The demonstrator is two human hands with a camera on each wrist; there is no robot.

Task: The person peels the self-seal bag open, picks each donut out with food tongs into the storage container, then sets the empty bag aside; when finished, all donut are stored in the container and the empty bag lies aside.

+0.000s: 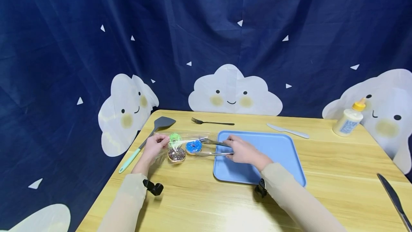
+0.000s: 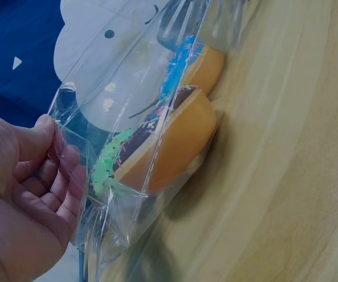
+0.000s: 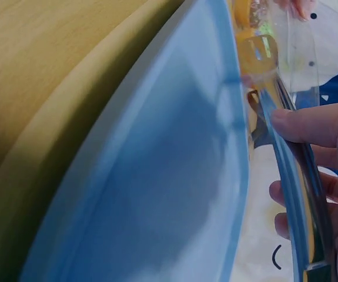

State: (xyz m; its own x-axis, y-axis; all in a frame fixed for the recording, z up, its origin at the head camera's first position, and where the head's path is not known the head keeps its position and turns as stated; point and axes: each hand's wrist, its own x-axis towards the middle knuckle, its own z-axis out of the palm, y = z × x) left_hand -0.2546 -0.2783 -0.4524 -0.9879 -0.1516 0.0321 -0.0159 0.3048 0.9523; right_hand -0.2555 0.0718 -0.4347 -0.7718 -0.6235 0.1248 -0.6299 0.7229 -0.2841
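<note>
Pinches one end of a clear bag (image 2: 119, 220) between thumb and fingertips of the left hand (image 1: 156, 148), with the remaining fingers loosely bent. Grips metal tongs (image 1: 217, 154) in the right hand (image 1: 242, 150), with thumb and fingers bent round the handles, above the left part of a blue tray (image 1: 270, 148). Shows the arms of the tongs parted, with tips overlapping the right end of the bag, near the right rim of a blue doughnut (image 1: 194, 146); cannot tell whether in contact with it. Contains, within the bag, that blue doughnut, a green doughnut (image 1: 175, 139) and a chocolate doughnut (image 1: 176, 155). Places the chocolate one closest to the near edge of the table (image 1: 193, 196), the green one just beyond it, and the blue one to their right, short of the left edge of the tray. Finds, farther out, a spatula (image 1: 163, 122) along the left edge, blade toward the far left corner; a black fork (image 1: 214, 122) along the far edge; a pale knife (image 1: 287, 130) just beyond the far right corner of the tray; a squeeze bottle (image 1: 348, 121) upright near the far right corner of the table; a dark knife (image 1: 393, 194) by the right edge. Records a dark blue curtain (image 1: 209, 28) with white clouds behind the far edge.
</note>
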